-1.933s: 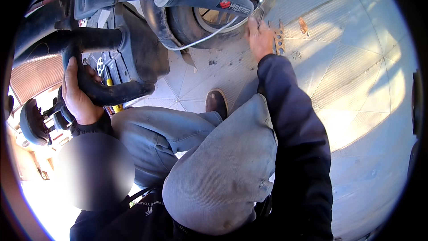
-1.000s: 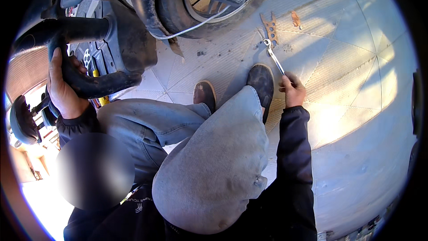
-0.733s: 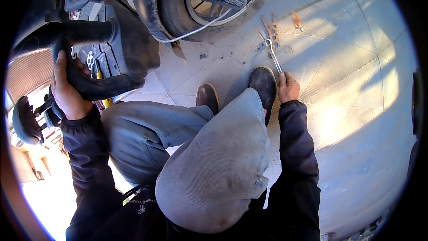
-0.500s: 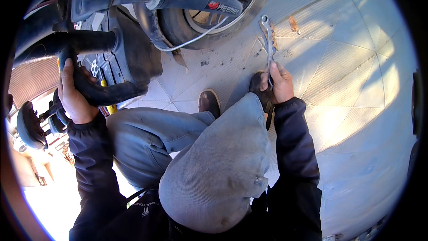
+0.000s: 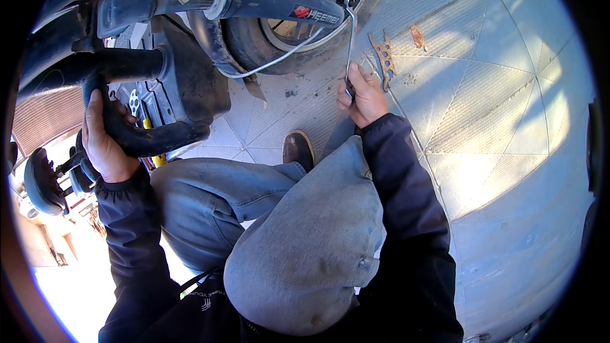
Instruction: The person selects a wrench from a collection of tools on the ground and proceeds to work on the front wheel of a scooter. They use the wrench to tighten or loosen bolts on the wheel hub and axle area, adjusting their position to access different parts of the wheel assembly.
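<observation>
Floor: pale tiles with fine ridges, dark smudges and crumbs of dirt; a bright patch of sunlight lies to the right, cut by shadows.
Wheel: a dusty tyre on a metal rim stands at the top, partly behind a dark fork leg that bears a red mark.
Cable: a thin silver line curves below the fork leg, in front of the tyre.
Wrench: the long metal wrench slants up from the right hand, its ring end at the axle by the lower end of the fork leg; whether the ring is fully seated on a nut I cannot tell.
Right hand: the right hand grasps the lower end of the wrench, thumb along it and fingers curled around.
Left hand: the left hand is wrapped around a curved black bar, thumb on the near side, fingertips showing past it.
Beside the bar: a black plastic cover, and a yellow-handled tool partly hidden behind the bar.
Loose pieces: a rusty plate with holes lies just right of the wrench; a brown scrap lies near it.
Person: grey trousers, dark sleeves, one brown shoe in sight.
</observation>
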`<state>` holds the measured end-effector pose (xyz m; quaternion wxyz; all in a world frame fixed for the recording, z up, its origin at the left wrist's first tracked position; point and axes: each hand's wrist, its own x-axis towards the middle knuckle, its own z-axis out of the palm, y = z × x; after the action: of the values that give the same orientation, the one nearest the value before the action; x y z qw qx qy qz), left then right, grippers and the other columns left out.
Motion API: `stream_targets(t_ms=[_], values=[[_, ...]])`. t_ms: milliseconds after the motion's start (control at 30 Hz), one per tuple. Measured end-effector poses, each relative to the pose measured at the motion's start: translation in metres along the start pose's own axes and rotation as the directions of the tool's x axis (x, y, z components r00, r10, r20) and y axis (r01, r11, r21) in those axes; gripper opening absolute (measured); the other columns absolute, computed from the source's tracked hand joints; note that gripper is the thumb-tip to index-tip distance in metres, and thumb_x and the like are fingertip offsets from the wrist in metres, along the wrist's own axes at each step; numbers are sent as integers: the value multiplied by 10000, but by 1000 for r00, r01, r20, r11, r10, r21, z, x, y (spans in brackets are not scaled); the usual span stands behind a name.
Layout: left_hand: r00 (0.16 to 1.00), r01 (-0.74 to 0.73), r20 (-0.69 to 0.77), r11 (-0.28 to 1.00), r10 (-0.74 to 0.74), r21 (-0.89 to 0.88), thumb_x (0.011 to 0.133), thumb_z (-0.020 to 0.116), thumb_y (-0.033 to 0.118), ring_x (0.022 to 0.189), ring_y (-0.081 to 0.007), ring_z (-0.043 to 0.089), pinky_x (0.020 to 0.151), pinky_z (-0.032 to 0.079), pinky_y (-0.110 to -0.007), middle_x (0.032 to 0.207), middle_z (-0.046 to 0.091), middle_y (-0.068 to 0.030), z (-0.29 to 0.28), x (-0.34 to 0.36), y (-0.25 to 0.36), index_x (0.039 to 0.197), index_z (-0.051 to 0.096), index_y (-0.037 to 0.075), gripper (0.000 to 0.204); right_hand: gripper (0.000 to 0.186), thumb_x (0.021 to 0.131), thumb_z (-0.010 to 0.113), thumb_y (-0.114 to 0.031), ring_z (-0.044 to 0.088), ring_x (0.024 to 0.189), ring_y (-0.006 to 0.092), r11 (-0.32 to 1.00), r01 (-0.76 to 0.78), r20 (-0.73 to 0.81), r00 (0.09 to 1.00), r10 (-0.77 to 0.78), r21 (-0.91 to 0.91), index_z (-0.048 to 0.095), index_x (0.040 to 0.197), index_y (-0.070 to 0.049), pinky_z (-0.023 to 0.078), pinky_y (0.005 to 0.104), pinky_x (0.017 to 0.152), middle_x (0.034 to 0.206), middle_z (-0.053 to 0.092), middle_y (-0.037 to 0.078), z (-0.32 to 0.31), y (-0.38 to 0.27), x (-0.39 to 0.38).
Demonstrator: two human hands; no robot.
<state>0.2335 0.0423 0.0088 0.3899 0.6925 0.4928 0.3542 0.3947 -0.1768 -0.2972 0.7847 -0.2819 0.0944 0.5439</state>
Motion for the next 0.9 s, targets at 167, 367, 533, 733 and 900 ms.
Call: stream_targets(t_ms=[167,367,533,733,900], values=[[1000,24,-4,1000,-24,12,882,642,387,592,-128,565,601,484,-233,707,571,-43,-1,-1,2,941,599,42,353,326,1001,475,-392,469,521,116,996,-38,13,999,39,-76,532,955,-74,425,289,498,728,560,40,6,4,9],[999,45,8,999,-45,4,893,619,386,595,-133,578,585,486,-227,720,596,-62,-5,3,-1,976,595,29,368,366,1008,447,-405,479,494,127,994,9,4,1000,-8,-106,536,921,-61,462,313,486,702,555,58,17,12,14],[999,40,16,999,-40,6,893,617,387,599,-134,582,586,489,-226,718,596,-62,-4,3,0,986,593,27,372,387,1006,444,-422,494,514,134,988,79,22,997,-77,-133,540,910,-59,468,324,505,700,561,69,18,25,23],[999,51,-10,999,-51,6,880,651,393,580,-117,566,597,490,-221,692,570,-28,2,0,2,933,597,49,352,409,1007,435,-404,505,487,131,939,77,-65,992,-105,-336,539,894,-25,468,318,488,635,545,52,28,21,25],[1000,30,-2,1000,-30,9,881,652,386,581,-122,566,591,484,-220,695,577,-34,2,-3,4,937,597,45,350,366,970,481,-321,591,680,361,572,49,-210,902,-378,-819,544,914,36,465,447,640,737,599,228,50,36,38]])
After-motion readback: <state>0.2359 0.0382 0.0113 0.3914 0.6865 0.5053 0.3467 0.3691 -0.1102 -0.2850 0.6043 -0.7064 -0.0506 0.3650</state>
